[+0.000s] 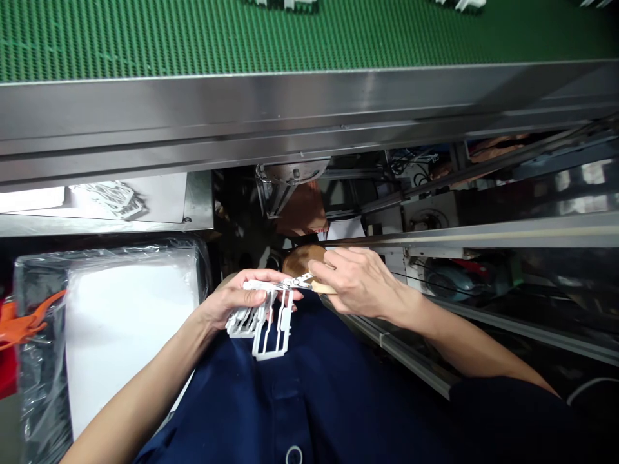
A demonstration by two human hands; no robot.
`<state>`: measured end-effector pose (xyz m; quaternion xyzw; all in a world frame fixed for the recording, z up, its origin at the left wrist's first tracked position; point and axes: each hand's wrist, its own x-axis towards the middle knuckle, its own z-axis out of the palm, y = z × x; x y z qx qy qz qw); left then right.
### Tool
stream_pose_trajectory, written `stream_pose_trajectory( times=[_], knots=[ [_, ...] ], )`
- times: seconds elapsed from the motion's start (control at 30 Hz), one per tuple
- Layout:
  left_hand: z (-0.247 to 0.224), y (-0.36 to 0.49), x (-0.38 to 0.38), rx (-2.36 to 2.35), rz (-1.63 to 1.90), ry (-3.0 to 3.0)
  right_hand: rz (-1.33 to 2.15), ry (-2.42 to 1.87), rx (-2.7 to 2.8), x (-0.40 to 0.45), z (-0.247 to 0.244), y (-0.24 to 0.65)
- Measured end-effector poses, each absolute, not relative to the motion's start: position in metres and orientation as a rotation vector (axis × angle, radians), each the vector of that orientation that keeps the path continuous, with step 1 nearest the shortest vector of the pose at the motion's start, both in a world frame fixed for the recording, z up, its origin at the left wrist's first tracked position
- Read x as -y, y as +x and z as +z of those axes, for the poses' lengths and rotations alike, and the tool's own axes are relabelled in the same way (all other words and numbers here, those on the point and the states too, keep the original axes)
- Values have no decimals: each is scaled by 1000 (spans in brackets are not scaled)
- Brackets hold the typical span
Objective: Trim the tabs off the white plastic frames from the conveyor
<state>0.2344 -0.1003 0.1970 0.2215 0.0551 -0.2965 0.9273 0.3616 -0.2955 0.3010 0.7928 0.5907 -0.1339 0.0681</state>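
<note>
Your left hand [242,298] has its fingers closed around white plastic frames [271,328], which hang below those fingers. Your right hand [360,280] has its fingers wrapped around the nippers [302,282]. Their metal tips reach the frames, just beside your left fingers.

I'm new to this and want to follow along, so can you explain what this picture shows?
There's no robot here: these are a person's bare hands, seen by one camera worn on the head, looking forward and down. The left hand holds white openwork frames, seemingly plastic. The right hand grips a small hand tool with pale handles, its metal end at the frames. Ahead is a ribbed green belt carrying white pieces. More white parts lie on a surface at the left.
</note>
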Motion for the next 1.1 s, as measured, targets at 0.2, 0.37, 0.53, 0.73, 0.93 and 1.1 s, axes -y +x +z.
stream_pose_trajectory(
  times=[0.2, 0.37, 0.53, 0.73, 0.93, 1.1],
  knots=[
    [196, 232, 100, -141, -609, 467, -396, 2379, -1794, 294, 300, 361],
    [192, 231, 100, -133, -609, 432, -397, 2405, -1799, 295, 299, 360],
    [197, 234, 100, -130, -560, 435, -590, 2601, -1716, 297, 291, 360],
    [195, 239, 97, -182, -479, 422, -866, 3090, -1402, 298, 279, 361],
    [188, 245, 92, -259, -351, 433, -1482, 3520, -954, 292, 263, 349],
    [185, 249, 90, -292, -286, 445, -2350, 3556, -655, 281, 252, 325]
  ],
)
